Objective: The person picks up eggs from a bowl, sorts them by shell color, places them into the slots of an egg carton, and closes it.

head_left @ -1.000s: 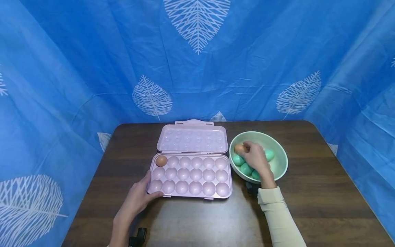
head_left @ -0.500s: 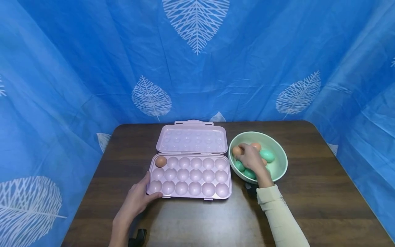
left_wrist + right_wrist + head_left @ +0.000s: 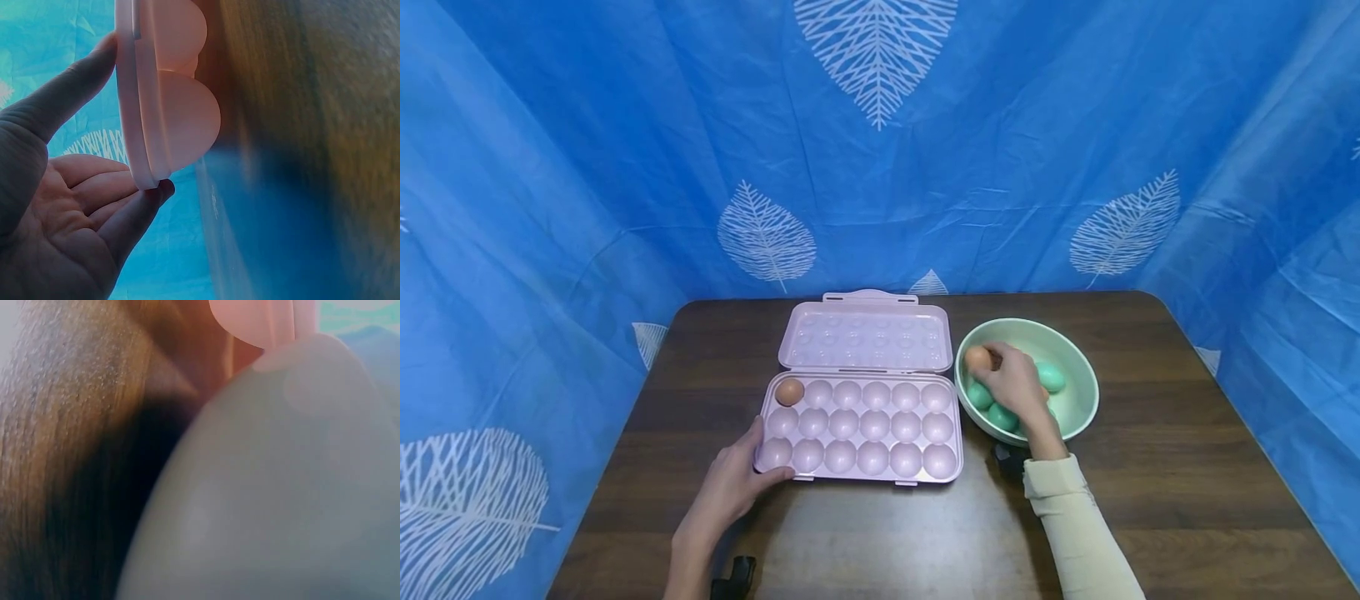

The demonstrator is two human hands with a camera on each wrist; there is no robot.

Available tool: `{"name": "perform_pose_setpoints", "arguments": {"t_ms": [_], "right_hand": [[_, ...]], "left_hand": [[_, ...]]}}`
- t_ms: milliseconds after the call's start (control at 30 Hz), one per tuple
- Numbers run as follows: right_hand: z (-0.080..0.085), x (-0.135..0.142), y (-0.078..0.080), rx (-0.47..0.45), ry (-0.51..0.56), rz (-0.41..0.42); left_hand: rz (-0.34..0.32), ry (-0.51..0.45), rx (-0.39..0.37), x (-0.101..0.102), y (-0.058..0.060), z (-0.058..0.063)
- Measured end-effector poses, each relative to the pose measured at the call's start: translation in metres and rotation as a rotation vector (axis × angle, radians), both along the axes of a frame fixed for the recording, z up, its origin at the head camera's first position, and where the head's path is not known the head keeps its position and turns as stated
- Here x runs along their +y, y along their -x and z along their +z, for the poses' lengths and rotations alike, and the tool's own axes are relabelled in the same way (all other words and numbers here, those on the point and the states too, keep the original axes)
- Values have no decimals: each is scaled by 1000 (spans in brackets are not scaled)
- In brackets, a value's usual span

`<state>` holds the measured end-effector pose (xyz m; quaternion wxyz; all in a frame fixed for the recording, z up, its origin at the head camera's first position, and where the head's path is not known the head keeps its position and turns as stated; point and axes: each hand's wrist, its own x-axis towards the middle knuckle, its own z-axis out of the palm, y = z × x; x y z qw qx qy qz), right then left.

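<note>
A lilac egg box (image 3: 860, 409) lies opened flat on the table, its lid (image 3: 865, 335) folded back. One brown egg (image 3: 789, 392) sits in the far-left cup. My left hand (image 3: 732, 475) grips the box's near-left corner between thumb and fingers; the left wrist view shows the fingers (image 3: 128, 219) at the rim. Over the pale green bowl (image 3: 1078, 417), my right hand (image 3: 1015, 383) pinches a brown egg (image 3: 978, 359). Several green eggs (image 3: 1002, 417) lie in the bowl, partly hidden by that hand. The bowl's wall fills most of the right wrist view, hiding the right hand.
The bowl stands close against the box's right side. A dark wooden table (image 3: 1165, 492) carries both. Blue cloth (image 3: 1000, 150) with white leaf prints hangs behind and beside the table.
My right hand has shifted among the eggs in the bowl: it was at a brown egg by the left wall and has lifted slightly with it. My left hand stays at the box.
</note>
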<state>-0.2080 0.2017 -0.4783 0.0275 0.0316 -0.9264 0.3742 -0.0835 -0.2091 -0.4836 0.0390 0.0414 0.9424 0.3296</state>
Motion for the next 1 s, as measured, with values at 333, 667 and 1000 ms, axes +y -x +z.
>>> {"name": "perform_pose_setpoints", "arguments": {"t_ms": [333,667,1000], "right_hand": [[3,-1,-9,103,145,-61],[16,-25,-20,189,393,-43],[45,-77,-22,132,548,100]], "left_hand": [[-4,2,4,0,0,-3],[1,-13,2,0,1,-3],[10,-7,-18,0,0,-1]]}}
